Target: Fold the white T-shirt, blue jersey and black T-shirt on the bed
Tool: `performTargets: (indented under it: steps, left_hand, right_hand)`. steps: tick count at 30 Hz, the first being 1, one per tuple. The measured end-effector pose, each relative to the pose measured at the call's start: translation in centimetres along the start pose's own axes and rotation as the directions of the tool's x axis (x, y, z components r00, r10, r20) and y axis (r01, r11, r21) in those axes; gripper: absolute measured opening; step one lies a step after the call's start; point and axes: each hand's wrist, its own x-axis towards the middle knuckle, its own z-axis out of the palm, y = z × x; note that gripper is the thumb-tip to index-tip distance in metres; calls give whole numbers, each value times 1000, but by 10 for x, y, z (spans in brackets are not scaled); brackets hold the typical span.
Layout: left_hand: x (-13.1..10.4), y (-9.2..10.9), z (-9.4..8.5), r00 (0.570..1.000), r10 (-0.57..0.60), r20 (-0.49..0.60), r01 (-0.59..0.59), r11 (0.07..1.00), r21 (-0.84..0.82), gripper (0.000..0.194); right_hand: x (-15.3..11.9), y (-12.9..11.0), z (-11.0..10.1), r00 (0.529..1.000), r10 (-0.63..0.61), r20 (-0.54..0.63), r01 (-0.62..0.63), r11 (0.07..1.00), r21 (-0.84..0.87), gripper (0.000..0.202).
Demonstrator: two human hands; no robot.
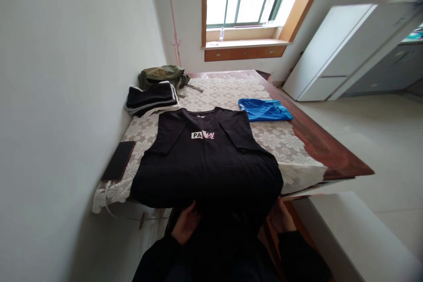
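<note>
A black T-shirt (205, 167) lies front up on the table, its sleeves folded inward over the body and a small white and pink print on the chest. Its lower part hangs over the near table edge toward me. My left hand (187, 223) is closed on the hanging cloth, left of the middle, with the thumb showing and the other fingers partly hidden. At the right side of the hem, my right hand (281, 217) grips the shirt; dark cloth covers part of its fingers.
A lace tablecloth (300, 158) covers the wooden table (343, 158). On it are a folded blue garment (264, 110), folded dark cloths (150, 99), an olive bag (161, 75) and a phone (118, 161) with a cable. A wall (66, 97) borders the left; a white bench-like surface (357, 229) stands right.
</note>
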Motion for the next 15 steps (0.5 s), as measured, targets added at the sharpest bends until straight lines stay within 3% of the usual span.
performTargets:
  steps: [3, 7, 10, 15]
  left_hand:
    - [17, -4, 18, 999, -46, 28, 44, 997, 64, 57]
    - [16, -7, 22, 996, -87, 30, 84, 992, 92, 58]
    - [-3, -9, 20, 994, -104, 45, 97, 986, 138, 59]
    - [-59, -10, 35, 995, 54, 82, -73, 965, 251, 61]
  right_hand:
    - [6, -5, -2, 999, 35, -42, -33, 998, 45, 40]
    - [15, -18, -1, 992, -10, -130, 27, 991, 132, 44]
    - [18, -22, 1, 991, -5, -137, 25, 989, 143, 46]
    - [13, -23, 7, 994, 15, -106, -2, 993, 122, 36]
